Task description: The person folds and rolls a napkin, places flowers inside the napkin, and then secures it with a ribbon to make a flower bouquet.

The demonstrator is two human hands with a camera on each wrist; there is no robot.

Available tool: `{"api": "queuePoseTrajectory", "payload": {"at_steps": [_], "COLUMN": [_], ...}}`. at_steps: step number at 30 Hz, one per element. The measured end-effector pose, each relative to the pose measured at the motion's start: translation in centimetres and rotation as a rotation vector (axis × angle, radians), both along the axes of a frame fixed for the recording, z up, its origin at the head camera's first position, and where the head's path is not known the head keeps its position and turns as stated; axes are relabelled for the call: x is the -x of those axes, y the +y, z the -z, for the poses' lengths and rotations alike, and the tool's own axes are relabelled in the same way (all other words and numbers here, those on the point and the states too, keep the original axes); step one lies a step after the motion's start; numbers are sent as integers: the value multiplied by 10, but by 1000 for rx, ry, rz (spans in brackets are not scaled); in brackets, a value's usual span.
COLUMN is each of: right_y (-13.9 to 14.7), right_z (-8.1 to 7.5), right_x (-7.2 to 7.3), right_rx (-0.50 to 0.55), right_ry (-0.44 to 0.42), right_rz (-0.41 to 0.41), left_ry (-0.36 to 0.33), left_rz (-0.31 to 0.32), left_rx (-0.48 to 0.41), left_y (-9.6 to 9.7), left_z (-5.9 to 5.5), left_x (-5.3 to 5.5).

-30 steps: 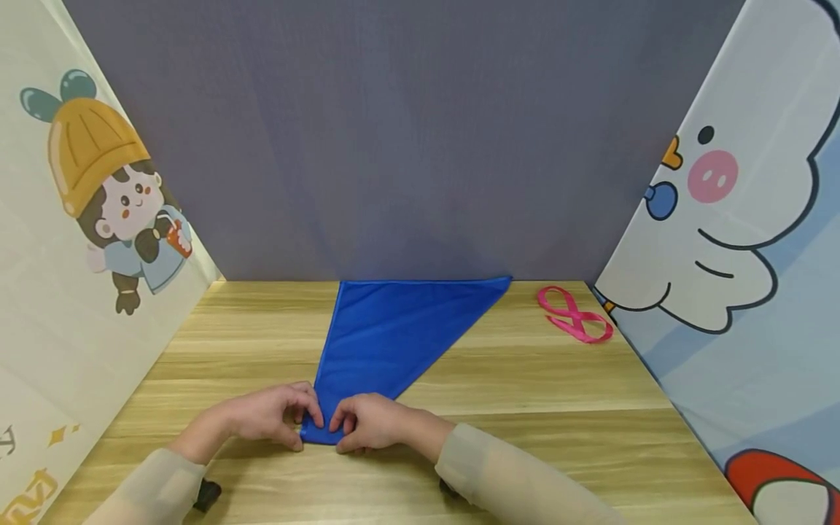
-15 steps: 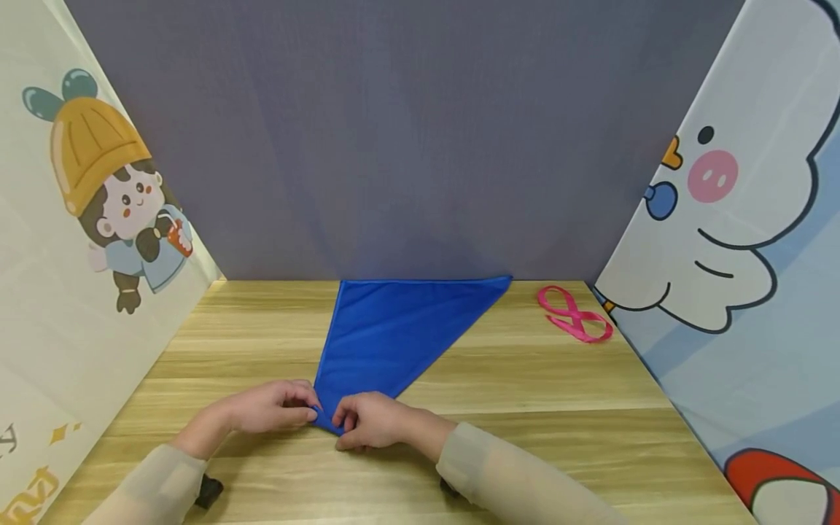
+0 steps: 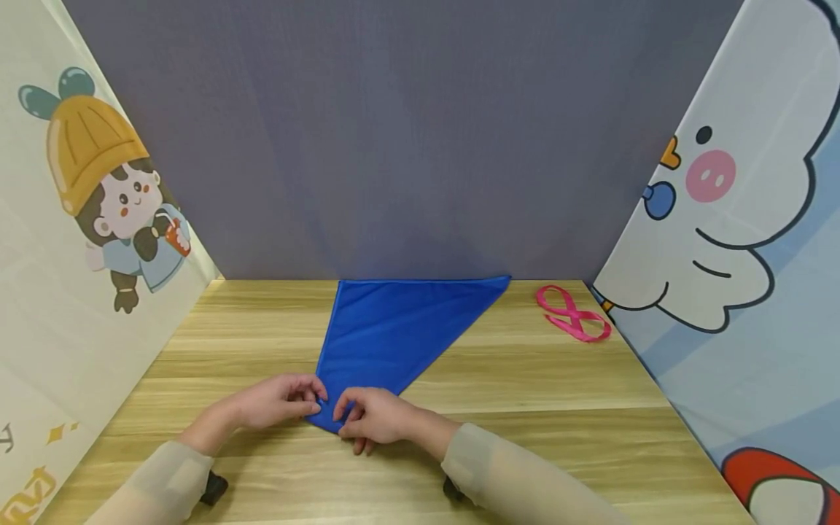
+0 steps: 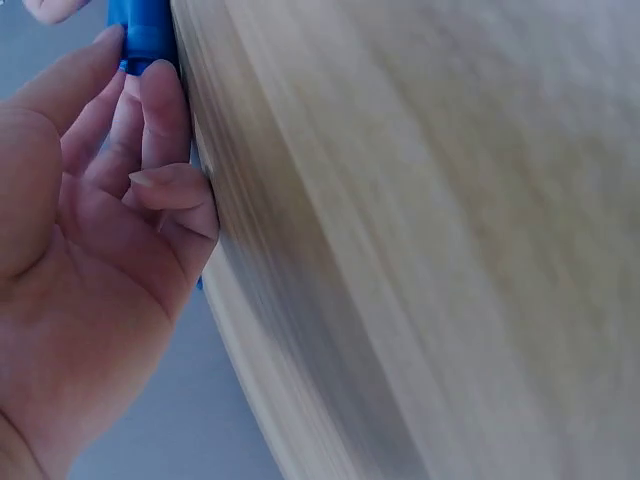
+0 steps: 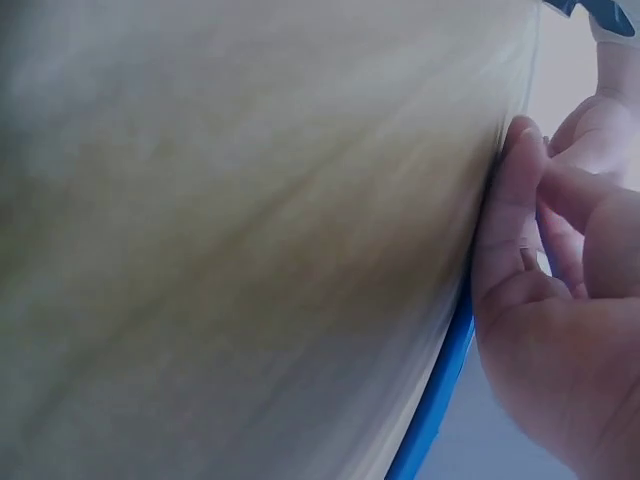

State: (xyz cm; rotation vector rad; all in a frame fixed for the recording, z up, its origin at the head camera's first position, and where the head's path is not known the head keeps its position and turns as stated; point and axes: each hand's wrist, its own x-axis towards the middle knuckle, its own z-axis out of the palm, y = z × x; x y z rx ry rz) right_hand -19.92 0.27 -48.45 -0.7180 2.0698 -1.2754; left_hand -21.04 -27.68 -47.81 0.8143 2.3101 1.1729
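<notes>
A blue cloth (image 3: 400, 328) lies on the wooden table, wide along the far side and narrowing towards me. My left hand (image 3: 278, 401) pinches its near left corner between thumb and fingers; in the left wrist view a small folded bit of the blue cloth (image 4: 148, 38) shows at the fingertips. Close by on the right, my right hand (image 3: 380, 417) has thumb and forefinger brought together at the near edge, its other fingers curled beneath. In the right wrist view that hand (image 5: 560, 250) hides most of the cloth at its fingertips.
A pink ribbon (image 3: 573, 316) lies looped at the table's (image 3: 525, 408) back right. A grey backdrop (image 3: 407, 138) stands behind the table. Printed cartoon panels rise on the left (image 3: 39, 306) and right (image 3: 755, 292).
My left hand has moved slightly away from me, bringing the cloth's near left corner up and over. The near edge has shifted from flat to slanting. My right hand stays nearly in place.
</notes>
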Motion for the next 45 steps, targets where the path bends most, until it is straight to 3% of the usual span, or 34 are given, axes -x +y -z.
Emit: {"api": "queuePoseTrajectory", "payload": {"at_steps": [13,22,25,29,37,45], "right_y": [3,2,-1,-3,-3,-3], "right_z": [1,-2,-5,-7,-4,-4], "right_x": [0,0,0,2,3,3], "right_rx": [36,-108,-205,-309,-308,-313], "right_ry": [-63,86,246,429,397,448], "right_rz": [39,25,-2,-46,-42,-26], "left_ry": [30,47,82,72,59,-18], "left_rz": [-22,-8,10,40,56,9], "left_rx": [-55,-37,2,45,52,22], "left_y": [4,6,5,1,0,3], "left_z": [-1,1,0,-3,-5,-4], "left_x": [-2,2,2,2,5,10]}}
